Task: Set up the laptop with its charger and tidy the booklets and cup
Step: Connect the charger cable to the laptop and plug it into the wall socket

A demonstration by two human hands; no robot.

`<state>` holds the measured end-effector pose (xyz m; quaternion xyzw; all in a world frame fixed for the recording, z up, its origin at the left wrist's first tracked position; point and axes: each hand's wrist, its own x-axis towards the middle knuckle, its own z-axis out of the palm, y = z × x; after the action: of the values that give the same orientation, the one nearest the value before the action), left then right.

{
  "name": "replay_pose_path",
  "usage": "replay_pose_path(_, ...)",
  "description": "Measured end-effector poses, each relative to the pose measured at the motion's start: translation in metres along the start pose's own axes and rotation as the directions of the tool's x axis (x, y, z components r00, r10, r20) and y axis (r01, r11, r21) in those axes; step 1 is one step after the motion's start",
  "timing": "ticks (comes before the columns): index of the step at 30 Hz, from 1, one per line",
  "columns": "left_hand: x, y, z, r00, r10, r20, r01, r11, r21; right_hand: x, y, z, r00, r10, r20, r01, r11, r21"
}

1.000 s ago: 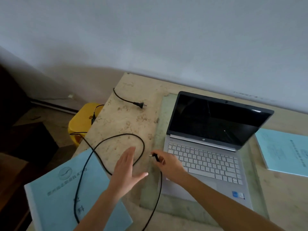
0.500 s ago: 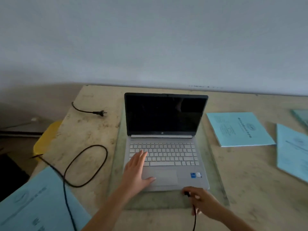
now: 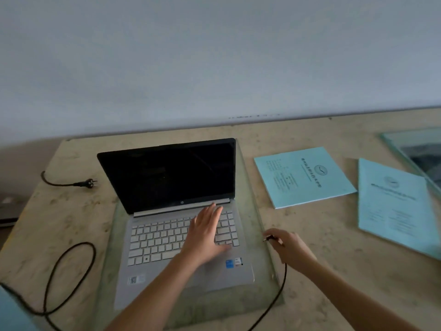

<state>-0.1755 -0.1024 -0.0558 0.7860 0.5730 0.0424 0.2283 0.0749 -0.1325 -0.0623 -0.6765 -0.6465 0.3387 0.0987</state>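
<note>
A silver laptop [image 3: 167,244] stands open with a dark screen on a glass sheet [image 3: 253,201] on the stone table. My left hand [image 3: 207,232] lies flat, fingers spread, on the right part of the keyboard. My right hand [image 3: 287,247] is just right of the laptop and pinches the small charger connector [image 3: 268,238], tip pointing at the laptop's right side, a short gap away. The black charger cable [image 3: 278,292] trails back toward me. Two light blue booklets [image 3: 303,175] [image 3: 396,206] lie on the table to the right. No cup is visible.
A black mains plug [image 3: 89,182] with its cord lies at the far left of the table [image 3: 322,235]. A loop of black cable [image 3: 69,268] lies at front left, beside a blue booklet corner [image 3: 9,314]. Another glass sheet [image 3: 420,149] sits far right. A wall runs behind.
My right hand carried the connector from the laptop's left, around its front, to its right side. My left hand slid from the touchpad edge up onto the right keys. The view swung right.
</note>
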Motion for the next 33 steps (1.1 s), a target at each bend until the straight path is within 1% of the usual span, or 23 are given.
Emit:
replay_pose_path(4,0.023,0.011,0.004,0.998,-0.005,0.064,0.002,0.999,0.043,0.043,-0.011,-0.005,0.995,0.024,-0.099,-0.016,0.997,0.078)
replay_pose_path(10,0.039,0.012,0.01,0.992,-0.037,0.123,0.026,0.995,0.091,0.091,-0.034,0.004,0.983,0.049,-0.174,-0.029,0.993,0.116)
replay_pose_path(17,0.042,0.008,0.021,0.978,-0.067,0.195,0.04,0.989,0.139,0.109,-0.039,0.015,0.981,0.061,-0.185,-0.053,0.997,0.049)
replay_pose_path(28,0.041,0.008,0.02,0.98,-0.065,0.191,0.034,0.987,0.16,0.111,-0.044,0.026,0.983,0.057,-0.175,-0.048,0.997,0.052)
replay_pose_path(33,0.042,0.007,0.02,0.979,-0.068,0.193,0.035,0.985,0.171,0.112,-0.045,0.03,0.98,-0.004,-0.2,0.006,1.0,0.009)
